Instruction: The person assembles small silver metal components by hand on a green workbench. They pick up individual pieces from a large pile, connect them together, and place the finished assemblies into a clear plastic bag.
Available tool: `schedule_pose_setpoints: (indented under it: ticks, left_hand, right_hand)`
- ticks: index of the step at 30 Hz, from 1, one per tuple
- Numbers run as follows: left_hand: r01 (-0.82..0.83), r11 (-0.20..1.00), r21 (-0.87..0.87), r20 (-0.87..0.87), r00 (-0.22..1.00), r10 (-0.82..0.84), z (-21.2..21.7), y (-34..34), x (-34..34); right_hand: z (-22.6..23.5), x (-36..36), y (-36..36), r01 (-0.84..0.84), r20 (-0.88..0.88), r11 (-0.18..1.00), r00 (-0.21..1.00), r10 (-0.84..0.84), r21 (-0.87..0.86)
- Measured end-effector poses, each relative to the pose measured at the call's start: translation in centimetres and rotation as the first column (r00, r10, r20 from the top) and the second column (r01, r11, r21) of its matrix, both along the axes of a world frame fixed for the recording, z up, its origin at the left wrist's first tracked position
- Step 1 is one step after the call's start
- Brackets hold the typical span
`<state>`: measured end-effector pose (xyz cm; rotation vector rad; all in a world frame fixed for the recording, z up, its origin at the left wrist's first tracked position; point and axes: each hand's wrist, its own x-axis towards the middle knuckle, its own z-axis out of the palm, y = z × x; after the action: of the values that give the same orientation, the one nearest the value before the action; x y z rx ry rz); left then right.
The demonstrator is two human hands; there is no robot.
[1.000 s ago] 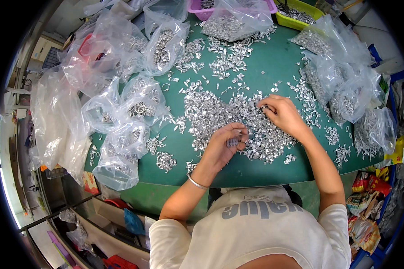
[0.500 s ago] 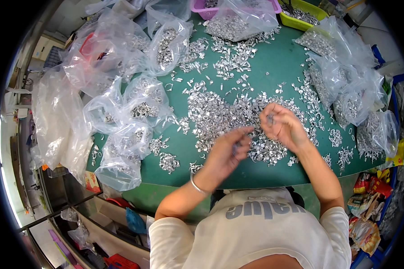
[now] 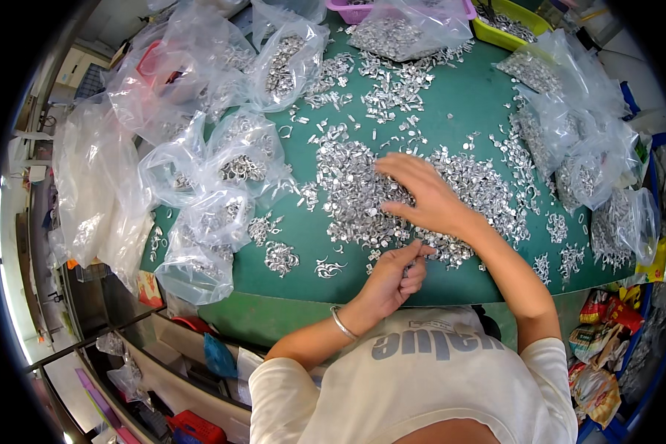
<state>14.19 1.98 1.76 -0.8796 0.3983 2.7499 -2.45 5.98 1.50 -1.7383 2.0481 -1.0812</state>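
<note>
So, way out left of the left hand there's a bunch of crumpled plastic sheeting (image 3: 89, 196), and coming in closer, clear bags (image 3: 280, 70) with silvery stuff inside. Between those and that hand sit some little piles (image 3: 280, 258), just left of the wrist with the silver bracelet (image 3: 340, 324) on it.

The big heap of metal pieces (image 3: 351, 189) is on the green table (image 3: 303, 285), starting up and left of the left hand (image 3: 401, 275) and running past the right one on both sides. That left hand is right at the heap's near edge, fingers curled in, thumb up against the forefinger, with what looks like a few metal pieces tucked in there, mostly hidden.

Right hand (image 3: 425, 194) is above it and a bit right, palm down over the heap, fingers stretched out and thumb well apart, nothing gripped that I can see. Can't tell if the fingertips touch the pieces.

Beyond that hand is a purple tub (image 3: 466, 9), then a lime green tub (image 3: 488, 33) further right. More filled bags (image 3: 596, 166) are well off to its right, with colorful packets (image 3: 607, 322) lower down.
</note>
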Motion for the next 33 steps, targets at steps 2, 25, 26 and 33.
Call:
schedule_pose_setpoints:
  ticks: [2,25,26,33]
  left_hand:
    - [0.038,0.999,-0.028,0.005,0.999,-0.038,0.2,0.3,0.2]
    - [0.036,-0.315,-0.948,0.05,0.998,-0.037,0.3,-5.4,-2.3]
    - [0.031,-0.38,-0.925,0.048,0.998,-0.035,0.3,-5.4,-2.9]
    - [0.035,-0.657,-0.753,0.14,0.984,-0.108,-0.1,-5.8,-5.0]
  right_hand:
    - [-0.6,0.3,0.0,-0.077,-0.131,0.996,0.988,0.083,0.046]
    - [1.7,-1.5,6.5,0.357,-0.053,0.934,0.932,-0.358,-0.032]
    - [1.6,-1.4,6.1,0.384,-0.042,0.923,0.922,-0.384,-0.023]
    - [0.2,-2.2,2.7,0.411,-0.177,0.911,0.899,-0.399,0.031]
